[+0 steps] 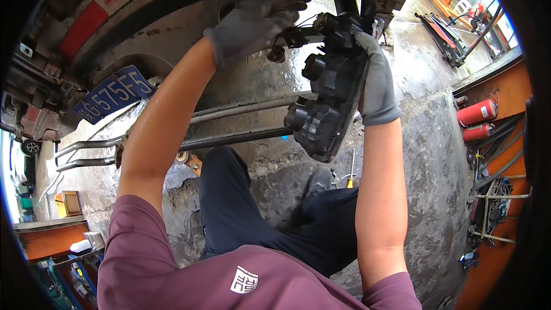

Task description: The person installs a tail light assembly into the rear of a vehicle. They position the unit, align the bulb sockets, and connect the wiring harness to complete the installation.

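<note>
My right hand (377, 80), in a grey glove, is closed on the right edge of a black lamp housing (330, 80), with its back side and round sockets facing me. The housing hangs tilted below the dirty underside and rear edge of a vehicle (166, 31). My left hand (247, 26), gloved too, lies with fingers stretched out against the vehicle, left of the housing's top. Under those fingertips a dark connector with wires (294, 37) and a brownish bulb holder (276, 54) hang between hand and housing.
Two metal tubes (241, 135) run across below the housing. A screwdriver (350, 181) with a yellow handle lies on the wet, stained floor (425, 155) by my shoe. Red cylinders (477, 113) and an orange cabinet (511, 89) stand at right; a blue licence plate (115, 95) is at left.
</note>
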Action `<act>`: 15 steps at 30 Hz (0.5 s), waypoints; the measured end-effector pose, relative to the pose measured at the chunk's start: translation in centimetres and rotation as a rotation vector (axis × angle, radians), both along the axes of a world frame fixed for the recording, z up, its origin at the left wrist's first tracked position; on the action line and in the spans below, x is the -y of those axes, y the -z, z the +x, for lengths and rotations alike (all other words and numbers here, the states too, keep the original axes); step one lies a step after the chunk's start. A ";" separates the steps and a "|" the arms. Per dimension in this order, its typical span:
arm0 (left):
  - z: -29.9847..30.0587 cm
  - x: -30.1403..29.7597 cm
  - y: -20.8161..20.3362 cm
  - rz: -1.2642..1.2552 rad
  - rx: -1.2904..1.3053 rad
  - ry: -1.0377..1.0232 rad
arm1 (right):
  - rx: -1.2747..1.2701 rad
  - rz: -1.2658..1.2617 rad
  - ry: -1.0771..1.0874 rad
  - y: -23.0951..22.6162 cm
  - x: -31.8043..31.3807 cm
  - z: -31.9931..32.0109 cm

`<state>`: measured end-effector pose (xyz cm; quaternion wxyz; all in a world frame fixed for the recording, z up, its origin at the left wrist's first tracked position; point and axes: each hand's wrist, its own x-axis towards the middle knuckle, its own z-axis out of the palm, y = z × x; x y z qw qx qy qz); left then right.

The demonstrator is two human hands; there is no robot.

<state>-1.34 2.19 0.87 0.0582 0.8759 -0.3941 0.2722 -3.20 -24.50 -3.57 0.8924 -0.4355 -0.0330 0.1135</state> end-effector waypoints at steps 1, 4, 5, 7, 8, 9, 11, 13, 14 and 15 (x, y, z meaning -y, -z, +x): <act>-0.6 -0.9 0.2 0.028 0.134 -0.007 | -0.038 0.001 -0.083 -1.0 0.0 -0.6; -5.5 0.3 1.9 -0.616 -0.081 -0.120 | -0.021 -0.040 -0.088 -0.9 0.5 -0.4; -7.3 1.2 2.8 -0.885 -0.175 -0.125 | 0.001 -0.069 -0.037 -0.6 0.7 -0.4; -10.9 3.1 5.2 -1.481 -0.478 -0.148 | 0.053 -0.105 0.039 -0.5 0.2 -0.4; -11.2 3.6 6.4 -1.577 -0.581 -0.203 | 0.043 -0.093 0.030 -0.5 0.2 -0.1; -11.4 4.1 8.0 -1.676 -0.690 -0.257 | 0.031 -0.087 0.024 -0.5 0.3 0.2; -11.3 3.9 11.0 -1.817 -0.845 -0.265 | 0.017 -0.087 0.032 -1.1 -0.3 0.0; -9.4 3.2 13.6 -1.909 -0.954 -0.148 | 0.010 -0.115 0.080 -1.6 -1.0 -0.6; -8.8 3.2 14.4 -1.911 -0.984 -0.148 | 0.008 -0.096 0.078 -1.5 -1.0 -0.6; -8.4 3.4 14.7 -1.912 -1.009 -0.151 | 0.006 -0.074 0.072 -1.5 -1.0 -0.5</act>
